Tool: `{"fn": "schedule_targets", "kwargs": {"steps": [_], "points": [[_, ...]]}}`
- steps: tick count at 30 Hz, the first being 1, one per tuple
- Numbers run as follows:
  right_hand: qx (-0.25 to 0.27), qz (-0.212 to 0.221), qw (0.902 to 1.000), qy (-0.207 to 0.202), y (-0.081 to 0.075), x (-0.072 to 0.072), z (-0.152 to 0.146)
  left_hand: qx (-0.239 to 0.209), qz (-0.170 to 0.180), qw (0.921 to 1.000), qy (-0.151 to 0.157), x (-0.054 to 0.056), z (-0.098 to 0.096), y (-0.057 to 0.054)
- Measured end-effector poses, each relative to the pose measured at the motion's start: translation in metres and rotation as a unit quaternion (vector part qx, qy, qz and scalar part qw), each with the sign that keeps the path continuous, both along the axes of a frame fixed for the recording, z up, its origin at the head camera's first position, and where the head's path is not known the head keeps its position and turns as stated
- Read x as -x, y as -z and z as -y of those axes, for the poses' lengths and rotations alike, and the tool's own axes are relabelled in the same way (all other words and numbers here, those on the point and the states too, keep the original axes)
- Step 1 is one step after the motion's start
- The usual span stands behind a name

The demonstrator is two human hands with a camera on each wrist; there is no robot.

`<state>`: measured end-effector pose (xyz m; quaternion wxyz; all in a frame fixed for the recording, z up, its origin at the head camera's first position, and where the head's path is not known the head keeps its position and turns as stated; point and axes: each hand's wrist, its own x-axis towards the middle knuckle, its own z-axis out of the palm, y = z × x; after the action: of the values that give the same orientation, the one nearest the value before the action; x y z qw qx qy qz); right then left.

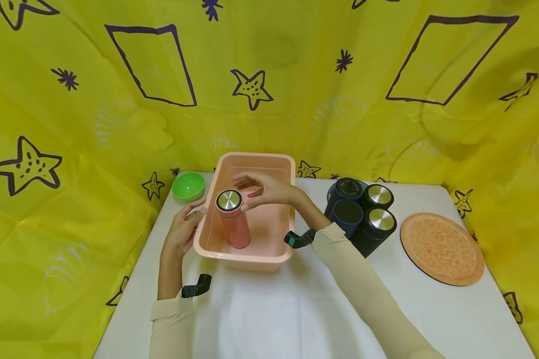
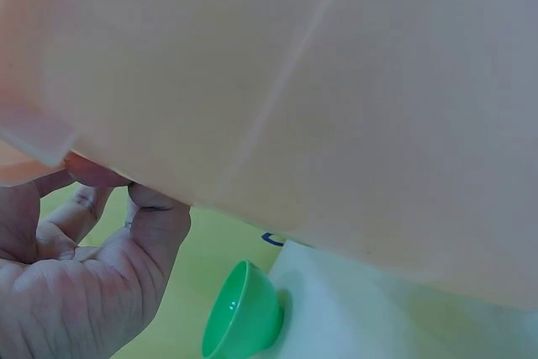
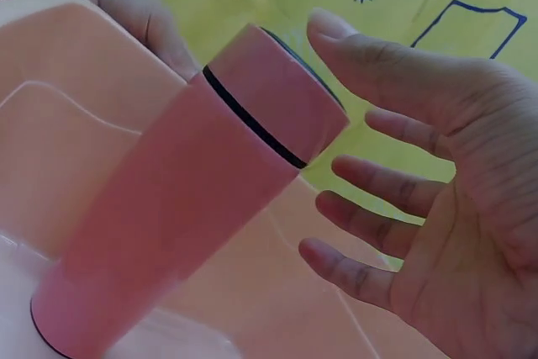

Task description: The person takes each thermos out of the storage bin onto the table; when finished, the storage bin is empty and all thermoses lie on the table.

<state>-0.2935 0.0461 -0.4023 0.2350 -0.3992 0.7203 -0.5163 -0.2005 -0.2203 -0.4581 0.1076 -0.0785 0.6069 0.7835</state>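
A pink thermos flask (image 1: 236,227) with a silver-topped lid stands inside a peach plastic tub (image 1: 256,259), near its left wall. My right hand (image 1: 269,190) is beside the flask's lid, thumb and fingers spread apart. In the right wrist view a gap shows between those fingers (image 3: 370,216) and the flask. My left hand (image 1: 185,230) holds the tub's left rim, its fingertips at the edge. From the left wrist, the outer wall of the tub (image 2: 336,124) fills most of the view, with the left hand (image 2: 92,266) under its edge.
A green bowl (image 1: 188,186) sits behind the left hand. Several dark flasks (image 1: 372,230) cluster right of the tub, by my right forearm. Farther right lies a round tan board (image 1: 442,249) on the white table (image 1: 260,319). A yellow patterned curtain (image 1: 287,129) surrounds the table.
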Motion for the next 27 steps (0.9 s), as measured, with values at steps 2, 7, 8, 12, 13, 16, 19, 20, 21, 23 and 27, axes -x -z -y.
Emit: {"fn": "schedule_targets", "kwargs": {"steps": [2,7,8,12,13,16,19,20,21,23,27], "points": [[-0.002,0.019,0.9997,-0.014,0.002,0.002,0.004,0.000,0.005,1.0000,0.000,0.000,0.000,0.000],[-0.006,0.045,0.9981,-0.040,0.008,0.005,0.010,-0.005,0.010,0.9999,0.000,0.000,-0.001,0.001],[-0.006,0.045,0.9979,-0.046,0.009,0.006,0.011,-0.007,0.010,0.9999,0.000,0.000,-0.001,0.001],[-0.014,0.037,0.9969,-0.068,0.017,0.010,0.014,-0.011,0.007,0.9999,-0.001,0.001,-0.001,0.000],[-0.018,0.036,0.9966,-0.072,0.019,0.010,0.015,-0.012,0.007,0.9999,-0.002,0.001,-0.001,0.000],[-0.035,0.039,0.9953,-0.081,0.025,0.011,0.018,-0.013,0.006,0.9999,0.000,0.001,0.000,0.000],[-0.043,0.056,0.9939,-0.085,0.028,0.009,0.021,-0.011,0.005,0.9999,0.001,0.001,0.000,0.001],[-0.042,0.061,0.9934,-0.088,0.029,0.009,0.022,-0.010,0.005,0.9999,0.001,0.001,0.000,0.001],[-0.040,0.067,0.9928,-0.090,0.029,0.008,0.023,-0.008,0.004,1.0000,0.000,0.000,0.000,0.001],[-0.039,0.071,0.9924,-0.093,0.029,0.007,0.024,-0.004,0.003,1.0000,-0.001,0.000,0.000,0.001],[-0.042,0.074,0.9920,-0.094,0.029,0.006,0.026,0.000,0.001,1.0000,-0.003,0.000,0.000,0.002]]}}
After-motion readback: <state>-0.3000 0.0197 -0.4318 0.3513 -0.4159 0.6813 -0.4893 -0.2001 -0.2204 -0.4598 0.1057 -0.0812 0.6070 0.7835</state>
